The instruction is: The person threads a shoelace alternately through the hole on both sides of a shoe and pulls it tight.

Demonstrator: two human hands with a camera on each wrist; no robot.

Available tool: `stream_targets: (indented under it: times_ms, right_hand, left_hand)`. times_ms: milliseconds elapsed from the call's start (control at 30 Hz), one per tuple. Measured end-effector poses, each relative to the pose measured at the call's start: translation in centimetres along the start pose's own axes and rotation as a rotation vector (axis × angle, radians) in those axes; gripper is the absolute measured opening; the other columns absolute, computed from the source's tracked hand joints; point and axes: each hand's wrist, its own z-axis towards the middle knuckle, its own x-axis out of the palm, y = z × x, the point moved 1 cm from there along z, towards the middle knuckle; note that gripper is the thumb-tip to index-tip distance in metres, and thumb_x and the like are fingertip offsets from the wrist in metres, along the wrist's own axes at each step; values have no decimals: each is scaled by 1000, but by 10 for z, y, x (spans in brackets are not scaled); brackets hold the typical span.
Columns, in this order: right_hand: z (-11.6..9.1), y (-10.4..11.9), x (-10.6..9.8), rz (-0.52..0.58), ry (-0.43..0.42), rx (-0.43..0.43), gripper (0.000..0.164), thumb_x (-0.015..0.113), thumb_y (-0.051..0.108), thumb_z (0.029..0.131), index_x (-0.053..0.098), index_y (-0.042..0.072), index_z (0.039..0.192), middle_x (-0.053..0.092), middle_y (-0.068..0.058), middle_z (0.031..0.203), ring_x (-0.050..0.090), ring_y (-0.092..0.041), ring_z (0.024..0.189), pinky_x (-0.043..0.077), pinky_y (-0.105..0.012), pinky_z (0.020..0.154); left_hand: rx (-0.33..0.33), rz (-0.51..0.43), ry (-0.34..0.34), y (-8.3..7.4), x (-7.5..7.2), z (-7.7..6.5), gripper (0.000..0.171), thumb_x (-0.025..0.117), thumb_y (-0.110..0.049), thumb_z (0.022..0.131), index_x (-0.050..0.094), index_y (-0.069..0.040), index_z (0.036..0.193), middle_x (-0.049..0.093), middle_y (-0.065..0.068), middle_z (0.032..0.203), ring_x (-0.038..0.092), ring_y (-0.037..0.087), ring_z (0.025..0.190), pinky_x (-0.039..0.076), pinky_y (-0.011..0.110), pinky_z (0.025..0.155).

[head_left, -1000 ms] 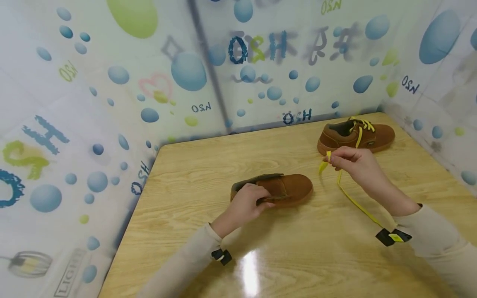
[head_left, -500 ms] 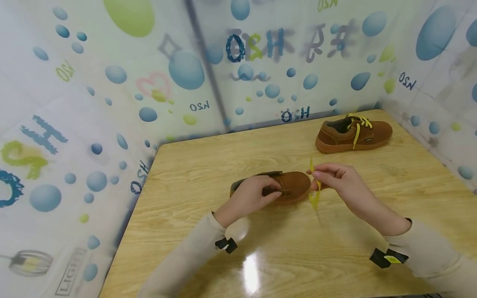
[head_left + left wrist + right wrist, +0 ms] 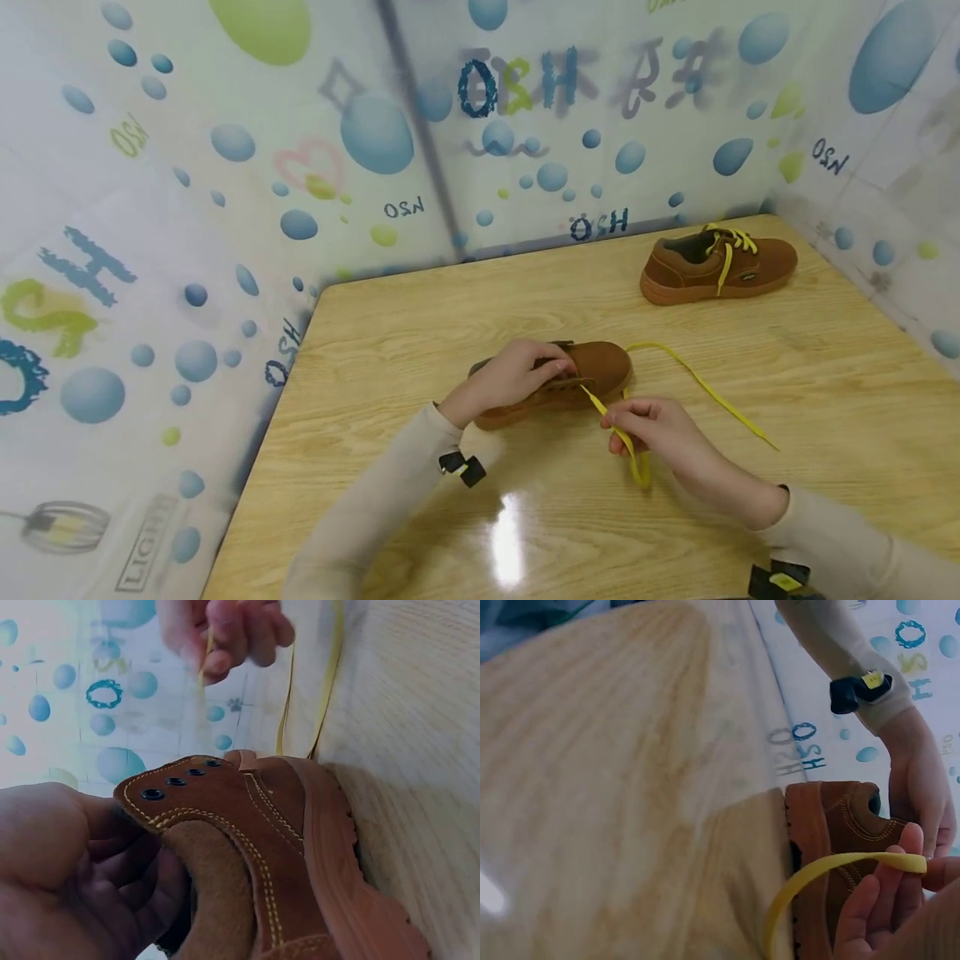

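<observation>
A brown shoe (image 3: 607, 360) without threaded laces in its visible eyelets lies on the table, toe pointing right. My left hand (image 3: 517, 373) grips its near eyelet flap (image 3: 171, 787), fingers reaching inside the opening. Dark-ringed eyelets line that flap in the left wrist view. My right hand (image 3: 663, 433) pinches a yellow shoelace (image 3: 825, 864) close to one end, and the tip points at the flap's front eyelets. Whether the tip has entered an eyelet, I cannot tell. The lace loops below the right hand, and its other end trails past the toe onto the table.
A matching brown shoe (image 3: 682, 271), laced in yellow, stands at the back right of the wooden table (image 3: 420, 317). Patterned sheets (image 3: 300, 192) with blue drops rise behind the table and at both sides.
My right hand has come left and nearer with the lace, from near the laced shoe to the unlaced shoe's eyelets. My left hand has shifted forward along the opening. The lace's far end now lies on the table.
</observation>
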Motion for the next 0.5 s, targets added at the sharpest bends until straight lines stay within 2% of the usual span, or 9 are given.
stream_targets:
  times_ms: [67, 233, 500]
  right_hand:
    - [-2, -3, 1, 6, -12, 4, 34, 56, 21, 101, 66, -10, 108, 67, 8, 68, 64, -8, 68, 56, -31, 70]
    - [-4, -8, 0, 29, -23, -2, 34, 56, 24, 101, 67, -7, 108, 67, 9, 69, 63, -9, 67, 56, -31, 71]
    - [-1, -11, 0, 48, -34, -12, 36, 56, 27, 101, 66, -7, 111, 68, 8, 69, 62, -11, 67, 55, -30, 72]
  left_hand:
    - [1, 7, 24, 0, 0, 4, 27, 49, -21, 105, 71, -14, 119, 74, 1, 113, 62, 4, 83, 49, 19, 75]
    - [9, 32, 78, 0, 1, 14, 25, 52, -17, 103, 71, -14, 120, 74, 1, 113, 63, 8, 85, 47, 19, 72]
    - [55, 59, 113, 4, 3, 23, 23, 56, -17, 102, 73, -13, 117, 75, 1, 112, 68, 10, 96, 50, 19, 80]
